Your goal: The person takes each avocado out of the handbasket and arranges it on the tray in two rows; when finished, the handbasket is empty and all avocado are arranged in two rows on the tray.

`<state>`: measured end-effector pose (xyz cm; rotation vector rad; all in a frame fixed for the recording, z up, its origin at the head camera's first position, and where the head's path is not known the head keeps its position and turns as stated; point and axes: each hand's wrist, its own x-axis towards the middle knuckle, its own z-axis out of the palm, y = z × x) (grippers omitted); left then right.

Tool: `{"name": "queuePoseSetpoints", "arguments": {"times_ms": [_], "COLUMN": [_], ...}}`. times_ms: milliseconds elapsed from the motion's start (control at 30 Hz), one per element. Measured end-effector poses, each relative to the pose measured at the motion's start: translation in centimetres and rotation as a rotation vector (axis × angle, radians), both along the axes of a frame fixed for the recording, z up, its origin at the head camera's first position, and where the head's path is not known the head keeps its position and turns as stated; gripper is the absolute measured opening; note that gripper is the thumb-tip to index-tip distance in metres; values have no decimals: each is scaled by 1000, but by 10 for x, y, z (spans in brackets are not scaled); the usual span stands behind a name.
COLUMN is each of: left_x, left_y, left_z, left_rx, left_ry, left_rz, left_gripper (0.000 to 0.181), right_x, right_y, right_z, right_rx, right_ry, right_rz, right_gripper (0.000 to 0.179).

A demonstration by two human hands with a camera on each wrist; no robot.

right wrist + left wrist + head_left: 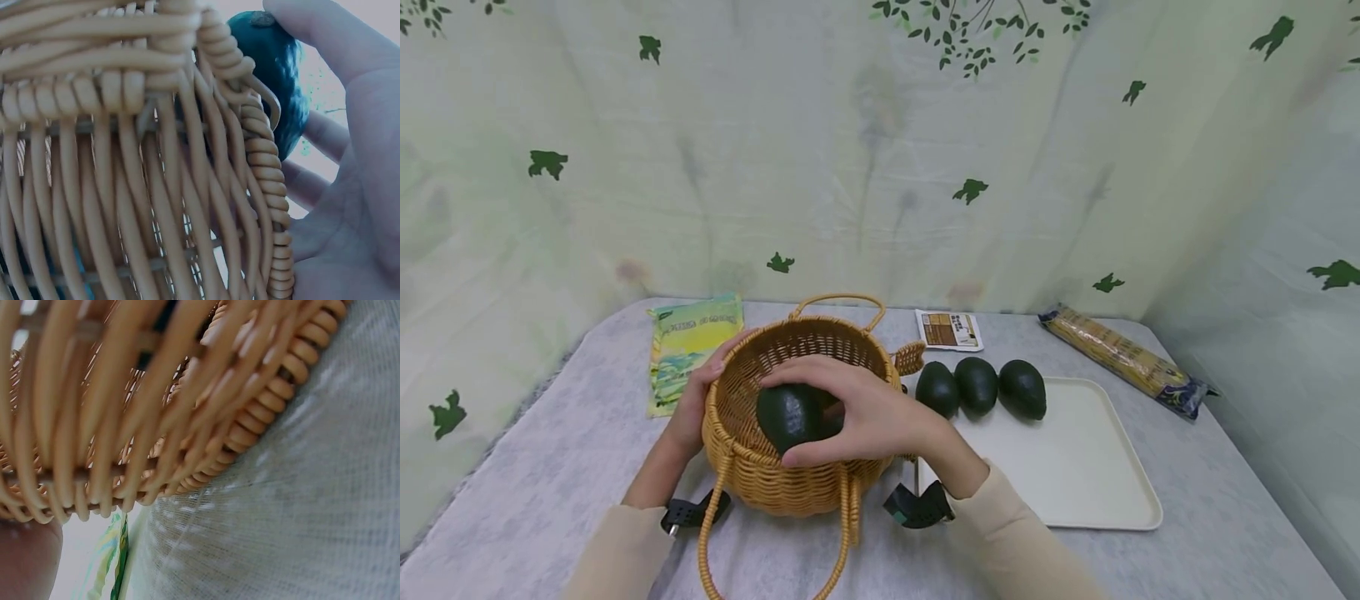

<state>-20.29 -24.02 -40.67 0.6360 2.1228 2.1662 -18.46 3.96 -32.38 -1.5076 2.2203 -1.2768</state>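
- The right hand (880, 408) holds a dark avocado (788, 418) at the mouth of the wicker basket (797, 492), thumb on the near side, fingers on the far side.
- The left hand (698, 400) rests against the basket's left outer wall; how far its fingers curl I cannot tell.
- The avocado should feel fairly heavy for its size; its skin looks pebbled and glossy, so probably firm but a little slippery, and liable to bruise if dropped.
- The widest part of its body seems the best hold, with light, even pressure.
- The basket looks light and slightly springy; its rim or wall likely steadies better than the near handle (706, 533), which droops.
- Three more avocados (977, 386) sit in a row at the far left of the white tray (1105, 467).
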Motion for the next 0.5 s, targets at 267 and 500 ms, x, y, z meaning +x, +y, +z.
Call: {"name": "queuePoseSetpoints", "arguments": {"times_ms": [267, 500], "left_x": [2, 1], "left_y": [0, -1], "left_z": [1, 1], "left_rx": [-6, -12], "left_ry": [-9, -7], "left_rz": [10, 24], "left_gripper": [61, 62], "right_x": [4, 5], "right_y": [-1, -1], "right_z": [-5, -4], "right_rx": [-36, -76], "right_ry": [9, -15], "right_rz": [-52, -37], "right_gripper": [70, 70]}}
